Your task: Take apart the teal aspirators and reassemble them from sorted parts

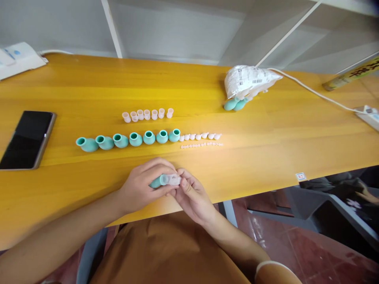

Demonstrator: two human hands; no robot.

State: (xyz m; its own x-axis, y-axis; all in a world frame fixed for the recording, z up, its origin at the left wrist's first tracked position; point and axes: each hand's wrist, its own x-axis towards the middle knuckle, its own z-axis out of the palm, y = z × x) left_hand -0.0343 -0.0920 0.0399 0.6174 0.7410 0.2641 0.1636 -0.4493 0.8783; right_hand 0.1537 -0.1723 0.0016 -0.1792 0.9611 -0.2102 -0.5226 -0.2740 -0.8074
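Note:
My left hand is wrapped round a teal squeeze bulb, which lies tilted on its side above the table's front edge. A translucent whitish nozzle piece sits at the bulb's mouth and points right. At its far end my right hand is closed, thumb and fingers pinching the tip; any small part between them is hidden. Beyond my hands runs a row of several teal bulbs with open mouths. To their right lie a row of small pale pink spouted tips and a row of tiny pale pieces.
Several translucent pink cups stand in a row behind the bulbs. A black phone lies at the left. Farther back is a white plastic bag with two teal bulb assemblies beside it. A white cable leads to a power strip.

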